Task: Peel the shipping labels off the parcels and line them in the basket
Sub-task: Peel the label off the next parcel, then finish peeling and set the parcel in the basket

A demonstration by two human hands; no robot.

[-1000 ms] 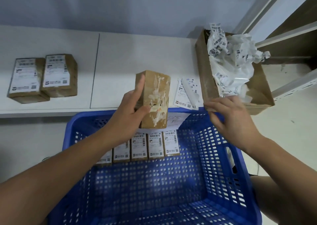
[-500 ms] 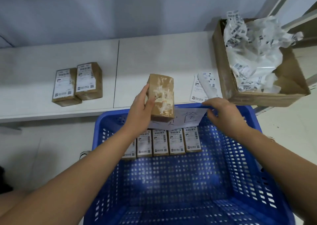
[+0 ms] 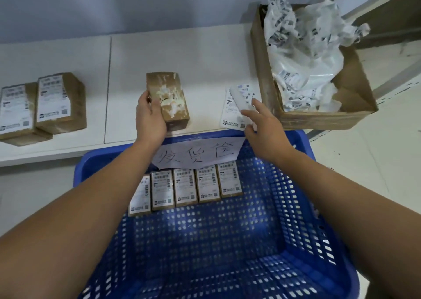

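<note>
Head view: left hand (image 3: 150, 118) grips a brown parcel (image 3: 168, 99) by its left side, thumb over the top face, fingers curled round the edge. Parcel sits on or just above the white table (image 3: 193, 59), near the front edge; can't tell if it's resting. Its top face has no label, only torn white paper residue.

Right hand (image 3: 262, 125) is spread, fingers extended, nothing pinched. Fingertips touch or hover over loose shipping labels (image 3: 237, 107) lying on the table just left of the cardboard box (image 3: 319, 118). Contact not clear.

Cardboard box at the table's right end is full of crumpled label scraps (image 3: 303, 48).

Two labelled parcels (image 3: 43, 105) sit side by side at the far left of the table, touching, well apart from the held one.

Blue basket (image 3: 296, 207) sits below the table's front edge, near the person. Handwritten paper sign (image 3: 198, 153) hangs over its far rim. Five labelled parcels (image 3: 184, 187) stand in a row against the far wall of the basket, just under the sign, labels facing up; leftmost partly hidden by the left forearm.
</note>
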